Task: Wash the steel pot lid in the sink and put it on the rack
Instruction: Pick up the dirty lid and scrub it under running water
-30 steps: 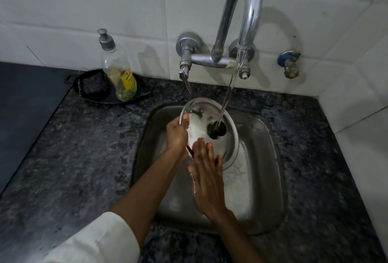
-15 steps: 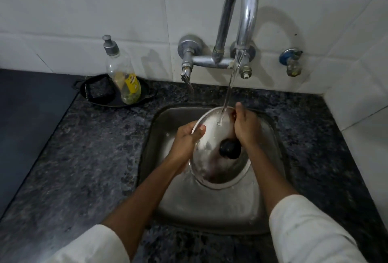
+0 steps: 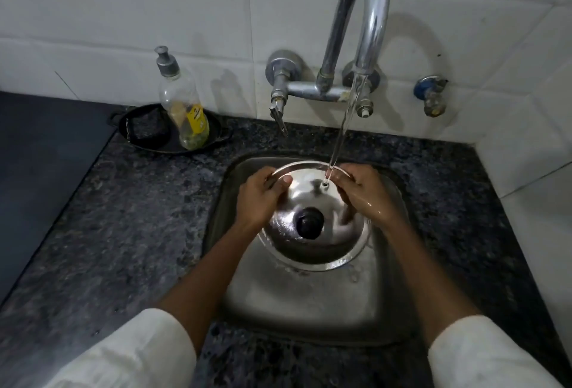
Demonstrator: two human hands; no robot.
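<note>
The round steel pot lid (image 3: 312, 245) with its black knob (image 3: 309, 223) faces up over the steel sink (image 3: 297, 304). My left hand (image 3: 258, 197) grips the lid's far left rim, thumb on top. On the far right rim rests my wet right hand (image 3: 365, 194), fingers curled over the edge. Water from the tap (image 3: 365, 25) falls onto the lid between my two hands. No rack is in view.
A dish soap bottle (image 3: 184, 109) stands in a black pan (image 3: 148, 132) with a dark scrubber at the back left of the dark granite counter (image 3: 123, 217). White wall tiles rise behind and to the right. A small blue valve (image 3: 430, 93) sticks out of the wall.
The lid has tipped from nearly upright to knob-up and almost level. My right hand went from below the lid to its far right rim.
</note>
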